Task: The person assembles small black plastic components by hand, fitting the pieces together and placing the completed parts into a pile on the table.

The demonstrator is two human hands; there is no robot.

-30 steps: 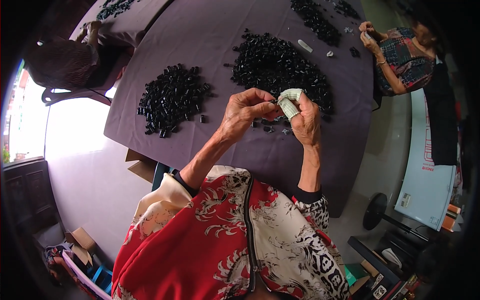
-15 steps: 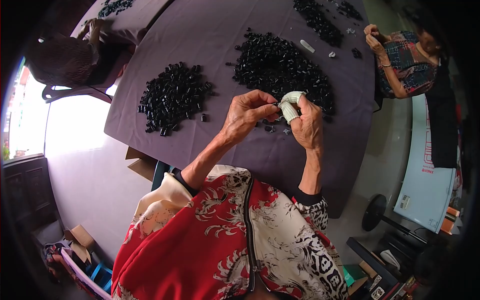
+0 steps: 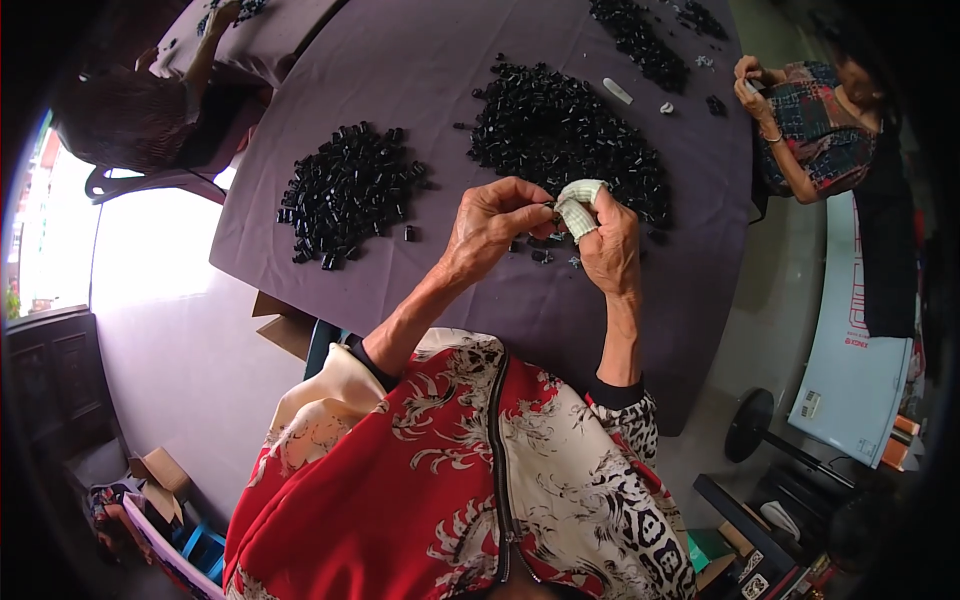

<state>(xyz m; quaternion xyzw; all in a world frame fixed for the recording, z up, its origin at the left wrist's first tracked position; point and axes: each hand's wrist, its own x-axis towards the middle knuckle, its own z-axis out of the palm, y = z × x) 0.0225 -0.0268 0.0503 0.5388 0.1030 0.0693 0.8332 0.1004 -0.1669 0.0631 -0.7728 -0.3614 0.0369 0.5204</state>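
Observation:
My left hand (image 3: 486, 228) and my right hand (image 3: 612, 250) meet fingertip to fingertip over the near edge of a large pile of small black cylindrical pieces (image 3: 570, 125). Pale ribbed finger covers (image 3: 577, 208) wrap the thumb and forefinger of the right hand. Both hands are closed in a pinch; whatever tiny part sits between the fingertips is too small and covered to name. Just below the fingers lie a few loose bits (image 3: 541, 256), some black, some whitish. To the left of my left hand is a smaller pile of black pieces (image 3: 345, 195).
A grey-purple cloth (image 3: 450, 80) covers the table. Farther back lie more black pieces (image 3: 645, 45), a white strip (image 3: 617, 91) and a small white lump (image 3: 667, 108). Co-workers sit at the right (image 3: 815, 125) and far left (image 3: 130, 115). A cardboard box (image 3: 285, 330) stands below the table's left edge.
My hands stay pinched together almost in place, the right fingers shifting slightly. The left co-worker's arm has reached farther away; the right co-worker's hands have moved a little.

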